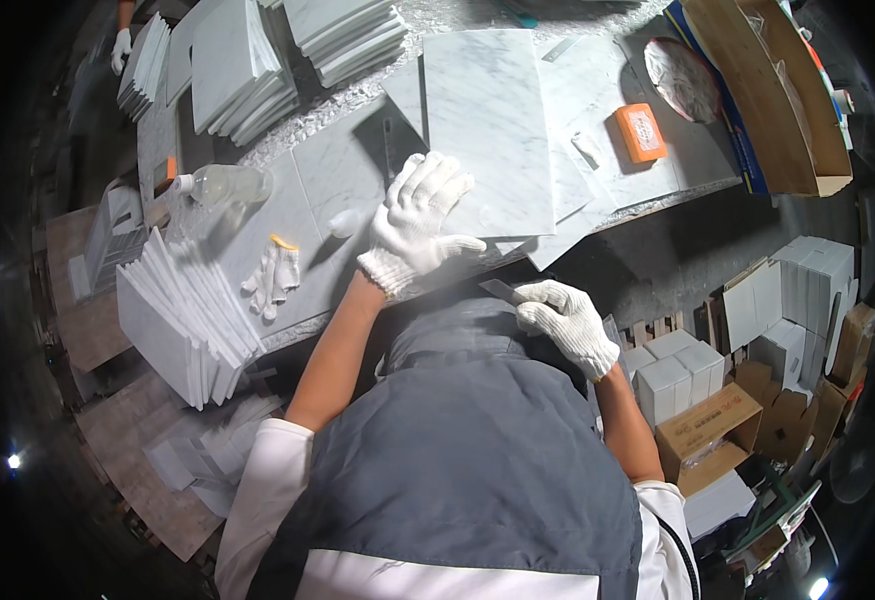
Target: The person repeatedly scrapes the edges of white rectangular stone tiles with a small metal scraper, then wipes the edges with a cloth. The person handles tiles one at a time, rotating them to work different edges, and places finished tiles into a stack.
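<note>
A white marble tile with grey veins (487, 130) lies on the workbench in front of me, on top of other flat slabs. My left hand (420, 218), in a white knit glove, is spread over the tile's near left edge with the fingers apart. In a matching glove, my right hand (569, 325) is by my body, just off the bench edge. Its thumb and fingers pinch a thin, flat, grey blade-like piece (498, 290). Near the left hand is a small whitish translucent lump (345, 223).
Tile stacks stand at the far left (242, 75) and near left (187, 315). A clear bottle (229, 186) and a spare glove (275, 275) lie left. An orange block (640, 134) and a long cardboard box (772, 90) sit right. White cartons (679, 370) stand below right.
</note>
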{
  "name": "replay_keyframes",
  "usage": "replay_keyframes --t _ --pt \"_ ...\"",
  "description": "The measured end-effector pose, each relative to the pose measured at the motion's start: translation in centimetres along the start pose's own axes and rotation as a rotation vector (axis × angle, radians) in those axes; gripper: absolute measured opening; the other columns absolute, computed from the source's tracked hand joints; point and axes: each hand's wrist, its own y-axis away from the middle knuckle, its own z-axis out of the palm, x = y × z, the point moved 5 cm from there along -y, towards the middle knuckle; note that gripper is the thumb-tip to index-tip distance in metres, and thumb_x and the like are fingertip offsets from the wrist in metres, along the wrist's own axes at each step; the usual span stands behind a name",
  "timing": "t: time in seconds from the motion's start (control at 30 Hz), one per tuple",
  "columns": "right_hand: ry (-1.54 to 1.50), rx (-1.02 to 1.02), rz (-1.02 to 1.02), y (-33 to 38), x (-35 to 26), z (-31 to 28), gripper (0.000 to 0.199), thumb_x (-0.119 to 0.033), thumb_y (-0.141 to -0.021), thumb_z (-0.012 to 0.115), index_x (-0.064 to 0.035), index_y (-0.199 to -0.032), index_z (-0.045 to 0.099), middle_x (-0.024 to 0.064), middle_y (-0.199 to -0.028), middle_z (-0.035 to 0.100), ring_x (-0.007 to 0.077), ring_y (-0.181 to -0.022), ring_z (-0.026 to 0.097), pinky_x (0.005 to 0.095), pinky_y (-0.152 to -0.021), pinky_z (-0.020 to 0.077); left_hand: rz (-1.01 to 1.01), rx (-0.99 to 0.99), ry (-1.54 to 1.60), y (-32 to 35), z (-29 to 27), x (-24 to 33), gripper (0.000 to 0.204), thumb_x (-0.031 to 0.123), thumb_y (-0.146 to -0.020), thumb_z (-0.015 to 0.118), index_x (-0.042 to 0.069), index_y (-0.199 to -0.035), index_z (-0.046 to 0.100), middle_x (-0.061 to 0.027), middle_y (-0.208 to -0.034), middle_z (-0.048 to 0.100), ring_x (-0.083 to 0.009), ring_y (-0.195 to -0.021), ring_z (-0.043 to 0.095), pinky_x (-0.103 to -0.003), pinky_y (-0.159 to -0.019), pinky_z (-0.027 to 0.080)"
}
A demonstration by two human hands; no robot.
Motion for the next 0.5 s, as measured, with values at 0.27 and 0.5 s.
replay_keyframes --t 0.27,0.5 --pt "0.018 0.02 0.041 0.3 0.4 -0.9 0.026 -0.014 -0.094 0.074 0.0013 -0.115 0.068 0.0026 -0.088 0.07 0.0075 -0.077 0.061 0.0249 -0.073 0.0523 0.013 -0.241 -0.231 -1.1 2.9 -1.4 0.09 0.078 -0.073 0.062 0.013 -0.135 0.059 -0.0122 -0.151 0.047 -0.0328 -0.147 0.034 -0.048 -0.126 0.017" --pt "0.048 0.01 0.019 0.1 -0.1 -0.8 0.026 -0.012 -0.094 0.073 0.0006 -0.116 0.068 0.0022 -0.09 0.071 0.0069 -0.078 0.062 0.0244 -0.074 0.0526 0.02 -0.328 -0.22 -2.3 4.0 -1.7 0.095 0.087 -0.072 0.051 0.022 -0.142 0.053 -0.0085 -0.159 0.036 -0.0312 -0.151 0.025 -0.046 -0.127 0.012"
